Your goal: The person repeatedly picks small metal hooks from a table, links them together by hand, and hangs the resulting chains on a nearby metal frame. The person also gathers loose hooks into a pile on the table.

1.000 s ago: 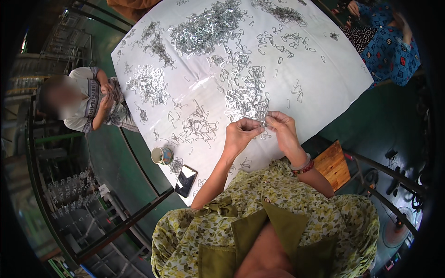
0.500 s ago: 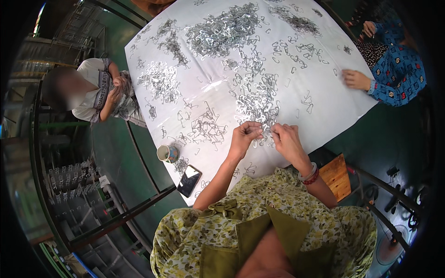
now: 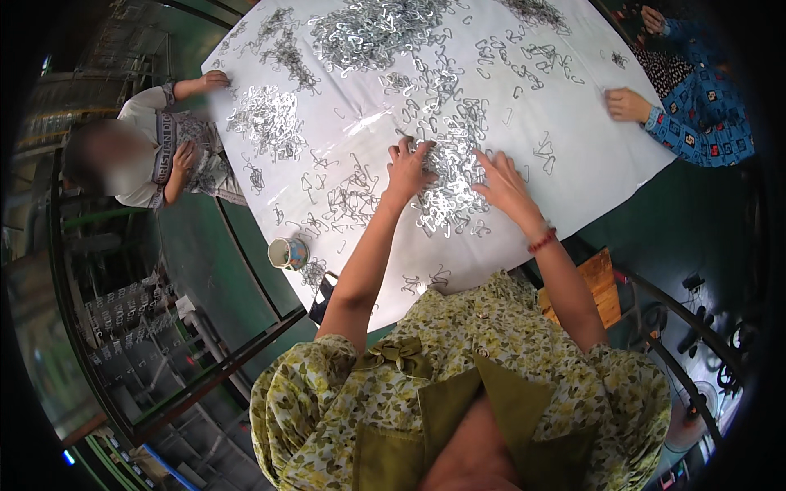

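Observation:
On a white-covered table (image 3: 524, 213), a pile of small shiny bent-wire hooks (image 3: 449, 184) lies in front of me. My left hand (image 3: 409, 170) reaches to the pile's left edge, fingers spread, fingertips at the hooks. At its right edge my right hand (image 3: 501, 182) is also open, the fingers stretched over the outer hooks. I see nothing gripped in either hand. A band of scattered hooks (image 3: 438, 86) runs from this pile toward the far side.
A large heap of hooks (image 3: 372, 33) lies at the far side, a smaller one (image 3: 268, 119) at left. Darker wire pieces (image 3: 348, 200), a patterned cup (image 3: 288, 253) and a partly hidden phone (image 3: 322, 296) are nearer. People sit left (image 3: 151, 147) and right (image 3: 700, 110).
Both my hands have moved forward and apart; the fingers, pinched together before, are now spread at the pile. The person at left now has one hand on the table edge.

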The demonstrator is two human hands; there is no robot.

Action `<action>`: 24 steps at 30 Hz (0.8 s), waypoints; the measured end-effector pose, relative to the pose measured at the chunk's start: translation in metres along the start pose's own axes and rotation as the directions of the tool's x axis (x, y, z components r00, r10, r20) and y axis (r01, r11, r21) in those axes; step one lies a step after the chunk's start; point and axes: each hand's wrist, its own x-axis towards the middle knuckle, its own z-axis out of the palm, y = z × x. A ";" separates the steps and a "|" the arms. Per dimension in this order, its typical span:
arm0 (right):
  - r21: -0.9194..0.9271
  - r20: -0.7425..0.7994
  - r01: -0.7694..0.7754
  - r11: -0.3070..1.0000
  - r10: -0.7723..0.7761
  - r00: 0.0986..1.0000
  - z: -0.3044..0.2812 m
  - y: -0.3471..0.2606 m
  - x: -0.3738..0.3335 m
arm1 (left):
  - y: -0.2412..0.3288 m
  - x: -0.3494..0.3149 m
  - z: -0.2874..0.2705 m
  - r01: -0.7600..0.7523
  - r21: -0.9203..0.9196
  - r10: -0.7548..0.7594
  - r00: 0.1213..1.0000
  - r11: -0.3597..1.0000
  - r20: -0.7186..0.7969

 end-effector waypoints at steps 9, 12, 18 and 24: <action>-0.159 -0.067 0.104 0.982 -0.115 0.991 0.031 0.004 0.062 | -0.026 0.021 -0.015 0.108 -0.589 -0.114 0.993 0.801 0.028; 0.093 0.077 -0.009 0.996 0.002 0.997 0.006 0.007 0.055 | -0.005 -0.004 -0.051 0.170 -0.824 -0.142 0.984 0.540 0.110; 0.534 0.042 0.059 0.843 -0.096 0.995 0.005 0.016 0.038 | -0.016 -0.010 -0.043 0.307 -0.916 -0.045 0.951 0.257 0.306; 0.272 -0.001 0.033 0.962 -0.034 0.999 0.024 -0.002 0.036 | -0.002 -0.022 -0.037 0.413 -0.871 -0.180 0.909 0.265 0.376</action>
